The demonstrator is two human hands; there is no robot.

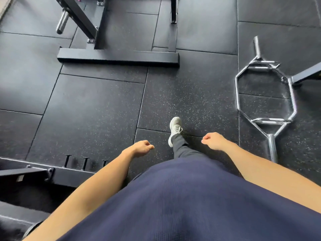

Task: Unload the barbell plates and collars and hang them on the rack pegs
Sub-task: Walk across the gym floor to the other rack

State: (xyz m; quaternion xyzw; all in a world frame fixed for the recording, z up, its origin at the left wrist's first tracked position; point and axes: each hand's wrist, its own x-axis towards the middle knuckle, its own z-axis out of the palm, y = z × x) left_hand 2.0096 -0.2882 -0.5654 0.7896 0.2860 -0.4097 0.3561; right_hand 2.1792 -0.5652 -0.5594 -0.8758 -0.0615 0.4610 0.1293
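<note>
Both hands hung loosely curled and empty, left hand (141, 148), right hand (214, 140). The bare hex bar (265, 94) lay on the floor nearer the right hand, its long axis running away from the person; no plates or collars showed.

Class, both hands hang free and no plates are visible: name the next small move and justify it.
Probably raise the gaze toward the rack. Left hand and right hand hold nothing, the peg is bare, and the hex bar carries no plates, so no load is visible.
</note>
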